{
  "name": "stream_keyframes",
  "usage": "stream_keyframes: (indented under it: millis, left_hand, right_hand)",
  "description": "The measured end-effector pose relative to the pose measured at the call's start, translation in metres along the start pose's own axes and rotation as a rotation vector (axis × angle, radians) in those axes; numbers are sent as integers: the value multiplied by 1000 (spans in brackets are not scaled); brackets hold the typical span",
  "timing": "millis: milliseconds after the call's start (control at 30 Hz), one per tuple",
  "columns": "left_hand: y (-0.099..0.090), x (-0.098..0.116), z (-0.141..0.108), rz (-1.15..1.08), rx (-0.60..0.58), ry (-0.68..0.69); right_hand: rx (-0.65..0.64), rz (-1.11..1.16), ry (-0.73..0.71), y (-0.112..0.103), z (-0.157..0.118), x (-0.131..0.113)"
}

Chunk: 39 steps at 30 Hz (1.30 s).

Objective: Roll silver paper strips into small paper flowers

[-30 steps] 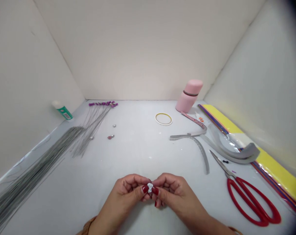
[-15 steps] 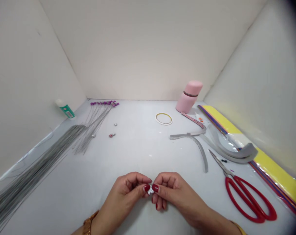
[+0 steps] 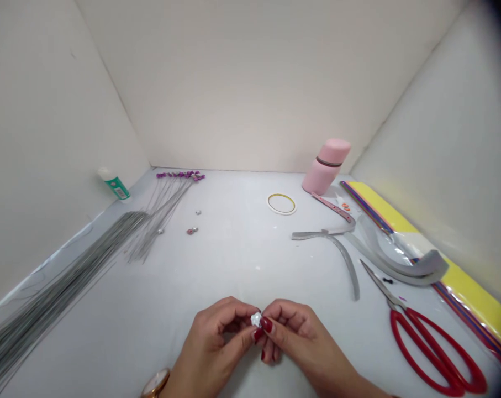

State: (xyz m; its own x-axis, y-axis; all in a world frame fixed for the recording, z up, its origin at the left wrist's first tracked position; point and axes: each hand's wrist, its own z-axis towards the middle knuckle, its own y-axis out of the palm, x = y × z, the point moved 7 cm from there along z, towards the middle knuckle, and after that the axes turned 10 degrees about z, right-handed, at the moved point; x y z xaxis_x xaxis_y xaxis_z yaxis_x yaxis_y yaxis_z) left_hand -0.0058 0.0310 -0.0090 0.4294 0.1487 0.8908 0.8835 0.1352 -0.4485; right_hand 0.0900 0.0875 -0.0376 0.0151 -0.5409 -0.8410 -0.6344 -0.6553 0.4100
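A small crumpled silvery-white piece [image 3: 256,319] is pinched between the fingertips of both hands, low in the middle of the head view. My left hand [image 3: 219,340] holds it from the left, its thumb below the piece. From the right, my right hand [image 3: 298,337] grips it with the thumb tip against its side. Both hands are close above the white table, fingers curled. Farther off to the left lie a small silvery bit [image 3: 198,212] and a small red and silver bit [image 3: 191,231].
Grey wires [image 3: 68,282] and purple-tipped stems [image 3: 179,176] lie left, near a glue stick [image 3: 116,187]. A tape ring [image 3: 281,204] and pink bottle [image 3: 325,167] stand farther back. Right are grey strips [image 3: 347,262], red-handled scissors [image 3: 432,348] and coloured sheets [image 3: 461,276].
The silvery piece shows more between the fingertips, and both thumbs have shifted on it. The left wrist has turned, showing the watch face. The whole view has shifted slightly.
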Motion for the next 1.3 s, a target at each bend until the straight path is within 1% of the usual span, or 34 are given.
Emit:
stream_keyframes:
  millis: [100,233,400,533,600,733,833,1033,1300]
  left_hand:
    - [-2,9,0,100,-11,122]
    - [-1,12,-2,109,-1,270]
    - [0,11,-5,151,7,355]
    - [1,13,-6,174,12,418]
    - [3,12,-6,161,-4,409]
    - [5,7,-4,138,-29,284]
    - [4,5,-3,123,-22,239]
    - [3,5,-3,170,1,271]
    - [3,8,-9,222,49,397]
  right_hand:
    - [-23,-22,18,2,0,1]
    - [-40,-55,8,2,-1,0]
    - [-67,-92,-12,4,-1,-1]
    - [-89,-89,12,5,-1,1]
    - [-104,-85,16,6,-1,2]
    - [-145,-85,4,10,-2,2]
    - [-143,-62,14,10,-2,4]
    - [-94,-33,35,8,-1,6]
    - [-66,1,36,5,-1,8]
